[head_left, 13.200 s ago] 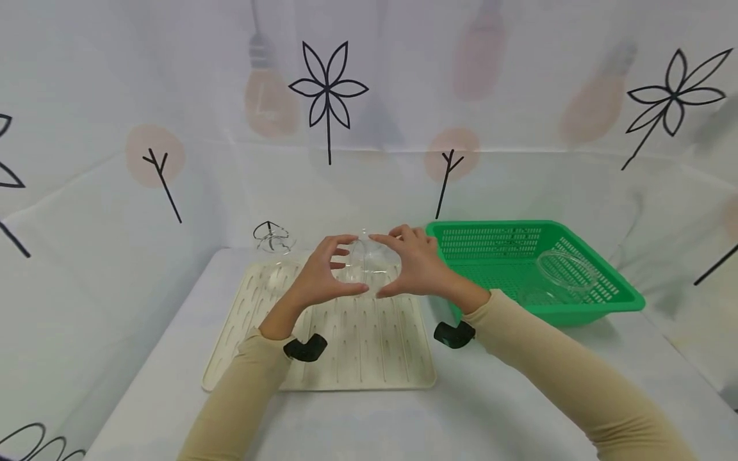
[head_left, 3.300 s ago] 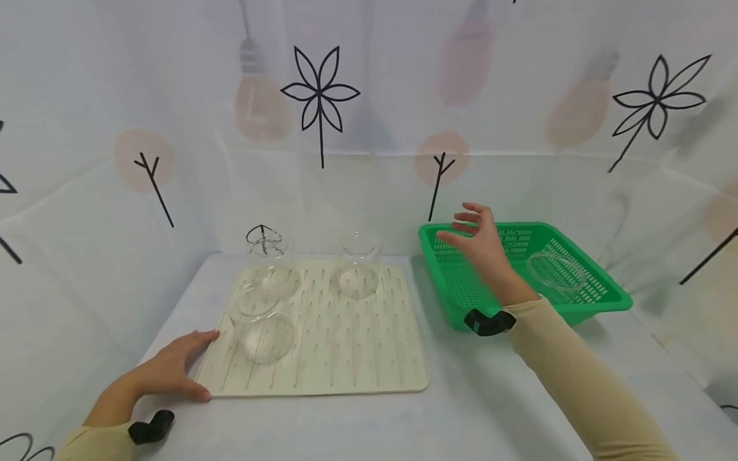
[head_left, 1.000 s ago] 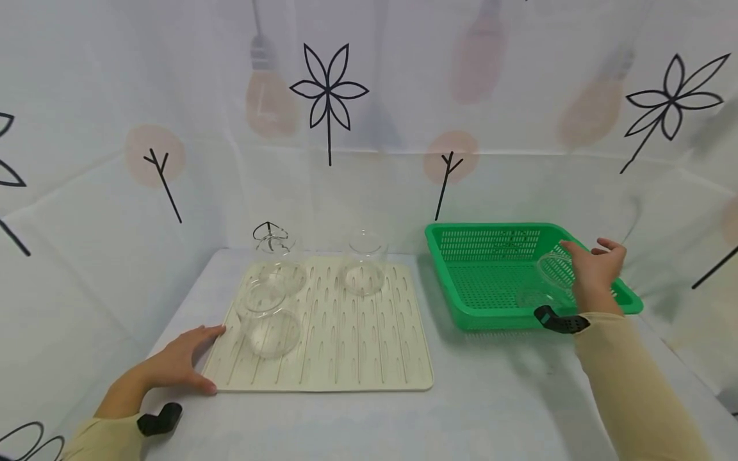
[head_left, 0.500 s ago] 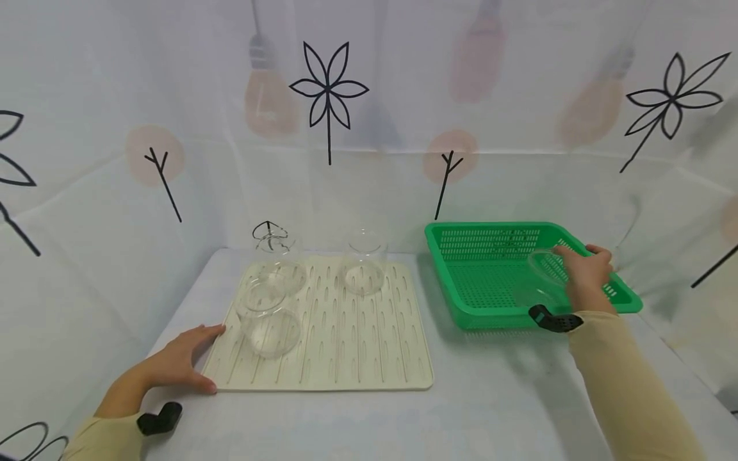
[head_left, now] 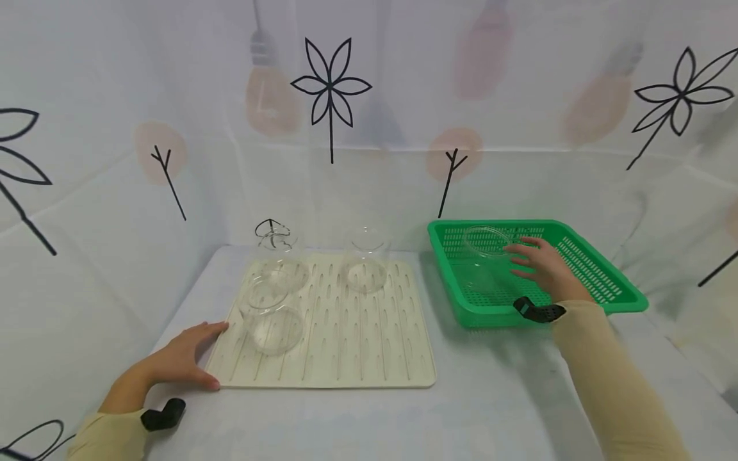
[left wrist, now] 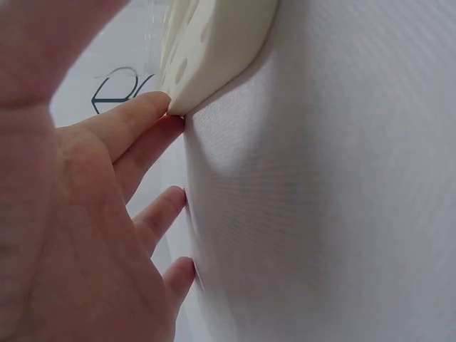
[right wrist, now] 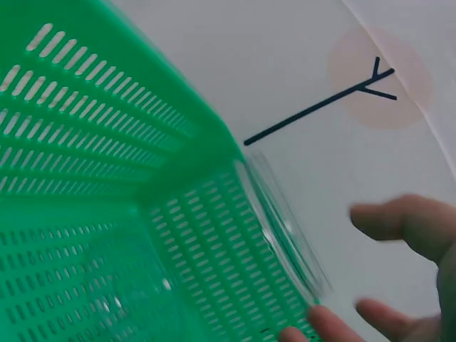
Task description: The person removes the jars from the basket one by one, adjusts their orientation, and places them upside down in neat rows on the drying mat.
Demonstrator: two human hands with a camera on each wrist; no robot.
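Note:
My left hand lies at the front left corner of a cream slotted tray, thumb and fingertips right at its edge. In the left wrist view its fingers are straight and spread against that edge. Inside the green basket, a clear round container stands in the left part. My right hand reaches over the basket from the right, fingers extended beside that container. The right wrist view shows thumb and fingers spread apart near the container's rim.
Three similar clear containers stand on the tray: one at front left, one behind it, one at the back middle. A printed cloth hangs behind the table.
The two hands earlier held a clear container over the tray; one now stands at its back middle. Within the last second, the right hand and the basket's container moved left; the left hand stays put.

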